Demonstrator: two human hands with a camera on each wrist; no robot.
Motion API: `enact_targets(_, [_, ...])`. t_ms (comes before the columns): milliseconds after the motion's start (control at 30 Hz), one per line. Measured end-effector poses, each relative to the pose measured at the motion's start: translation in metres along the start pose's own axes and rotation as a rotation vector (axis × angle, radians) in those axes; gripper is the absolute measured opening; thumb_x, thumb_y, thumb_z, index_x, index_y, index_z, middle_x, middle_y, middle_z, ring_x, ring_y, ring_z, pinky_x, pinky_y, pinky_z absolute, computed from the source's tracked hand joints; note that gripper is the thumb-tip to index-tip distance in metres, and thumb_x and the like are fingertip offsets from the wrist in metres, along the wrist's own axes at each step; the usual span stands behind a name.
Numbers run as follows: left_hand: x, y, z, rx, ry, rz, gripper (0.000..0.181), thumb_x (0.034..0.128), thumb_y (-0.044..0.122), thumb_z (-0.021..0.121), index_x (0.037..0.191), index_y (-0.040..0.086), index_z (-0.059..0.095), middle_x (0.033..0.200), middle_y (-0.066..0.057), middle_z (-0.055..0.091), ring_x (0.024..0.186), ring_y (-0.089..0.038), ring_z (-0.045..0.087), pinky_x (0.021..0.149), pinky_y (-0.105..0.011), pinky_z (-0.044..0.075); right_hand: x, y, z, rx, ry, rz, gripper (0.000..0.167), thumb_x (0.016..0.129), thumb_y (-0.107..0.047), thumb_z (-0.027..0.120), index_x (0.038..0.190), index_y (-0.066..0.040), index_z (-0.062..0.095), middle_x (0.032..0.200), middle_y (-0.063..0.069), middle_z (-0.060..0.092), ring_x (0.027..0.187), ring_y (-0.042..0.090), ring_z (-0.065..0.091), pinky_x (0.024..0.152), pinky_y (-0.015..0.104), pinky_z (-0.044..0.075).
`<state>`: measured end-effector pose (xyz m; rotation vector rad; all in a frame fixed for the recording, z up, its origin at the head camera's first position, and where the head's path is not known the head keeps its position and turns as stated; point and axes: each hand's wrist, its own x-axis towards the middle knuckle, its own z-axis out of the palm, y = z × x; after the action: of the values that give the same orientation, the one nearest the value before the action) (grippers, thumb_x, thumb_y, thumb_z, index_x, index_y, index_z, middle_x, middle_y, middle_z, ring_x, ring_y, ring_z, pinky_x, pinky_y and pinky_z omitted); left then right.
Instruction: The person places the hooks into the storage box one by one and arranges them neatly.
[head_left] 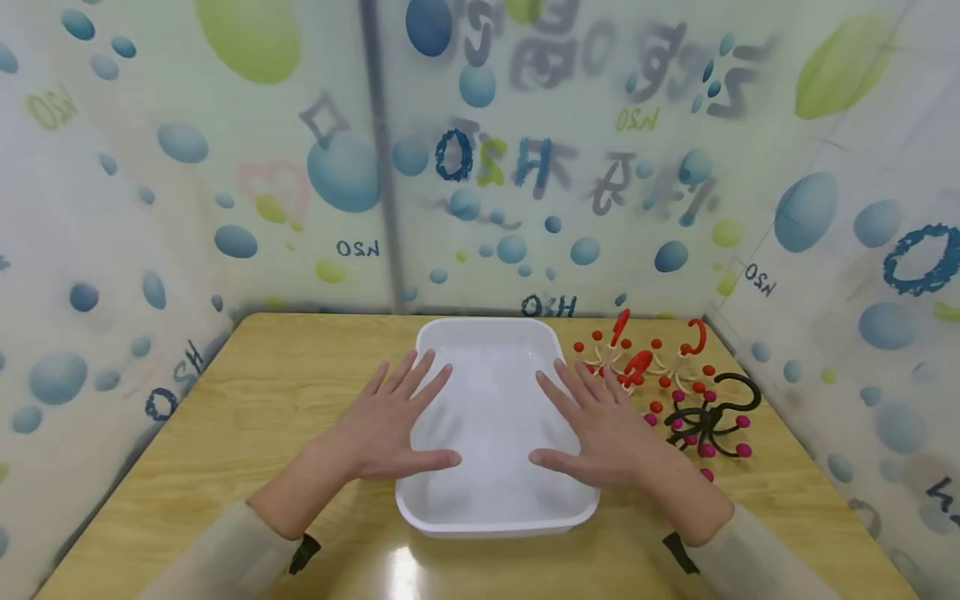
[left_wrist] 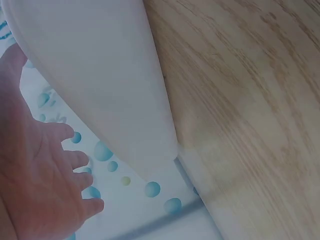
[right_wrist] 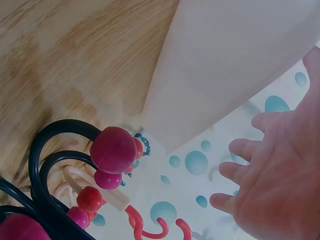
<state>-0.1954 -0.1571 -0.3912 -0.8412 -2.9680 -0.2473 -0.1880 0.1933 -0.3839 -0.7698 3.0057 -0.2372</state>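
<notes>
A white rectangular plastic tray sits on the wooden table. Above its left side my left hand is spread with straight fingers and holds nothing. Likewise my right hand is spread over the tray's right side, fingers straight and holding nothing. Both thumbs point inward over the tray. In the wrist views, the left hand and right hand appear raised beside the tray's outer walls. Right of the right hand lies a black hooked, many-armed thing with pink ball tips, looking like a scalp massager.
Behind the black one lie several similar cream-coloured pieces with red ball tips and red hook handles, partly hidden by my right hand. Bubble-patterned white walls enclose the wooden table at the back and both sides.
</notes>
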Motion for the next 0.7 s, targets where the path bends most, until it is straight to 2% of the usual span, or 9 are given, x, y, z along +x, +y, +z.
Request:
enact_targets(133, [-0.001,0.001,0.0,-0.005,-0.015,0.002,0.115,0.09,0.089,0.059,0.177,0.022,0.023,0.186,-0.012,0.01,0.173,-0.041,0.008,0.137,-0.069,0.01,-0.002,-0.001,0.0,0.013,-0.012,-0.003,0.106,0.095,-0.087,0.053,0.177,-0.028,0.022,0.186,0.011,0.012,0.172,0.043,0.005,0.134,0.074,-0.001])
enact_targets(333, [-0.003,0.0,-0.001,-0.009,0.012,0.003,0.115,0.0898,0.088,0.061,0.177,0.022,0.025,0.186,-0.014,0.012,0.173,-0.041,0.01,0.136,-0.07,0.013,-0.003,-0.002,-0.001,-0.015,0.004,0.003,0.106,0.094,-0.089,0.05,0.177,-0.029,0.021,0.186,0.009,0.012,0.172,0.042,0.008,0.135,0.072,0.0])
enact_targets(700, [-0.011,-0.003,-0.002,-0.063,0.017,-0.009,0.117,0.0914,0.086,0.062,0.177,0.019,0.02,0.186,-0.016,0.01,0.172,-0.041,0.01,0.136,-0.069,0.015,-0.008,0.0,-0.002,-0.032,-0.003,0.006,0.108,0.093,-0.091,0.051,0.177,-0.03,0.021,0.186,0.009,0.013,0.172,0.041,0.01,0.135,0.073,0.006])
